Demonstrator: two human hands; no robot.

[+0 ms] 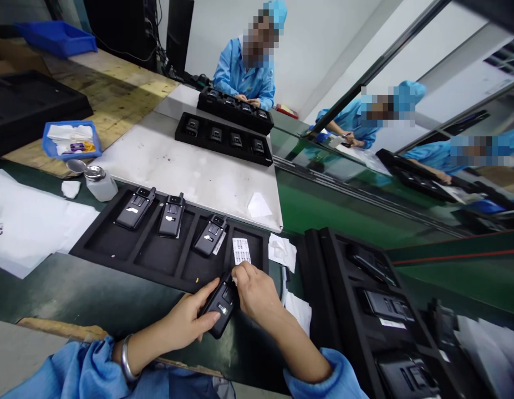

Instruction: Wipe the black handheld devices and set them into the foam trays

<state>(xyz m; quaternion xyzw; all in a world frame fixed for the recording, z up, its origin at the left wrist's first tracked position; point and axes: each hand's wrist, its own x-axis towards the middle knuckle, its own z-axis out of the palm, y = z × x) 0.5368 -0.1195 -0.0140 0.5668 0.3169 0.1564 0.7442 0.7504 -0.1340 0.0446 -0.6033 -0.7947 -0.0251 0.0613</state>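
My left hand (190,318) is wrapped round the lower body of a black walkie-talkie (222,308), its thumb lying across the lettered back. At the top end of that radio, my right hand (257,293) is closed in a pinch. A bit of white wipe (234,281) shows between its fingertips, against the radio's side. Just beyond both hands lies a black foam tray (157,260) with several compartments. Three of them hold walkie-talkies, such as the nearest radio (210,235). In the rightmost compartment is a printed label sheet (241,250), partly hidden behind my right hand.
Crumpled white tissues (282,252) lie right of the tray. A stacked tray of radios (344,310) stands at the right. A metal-topped bottle (100,183) and a blue bin (49,145) are at the left. Co-workers sit beyond, one behind further radio trays (223,148).
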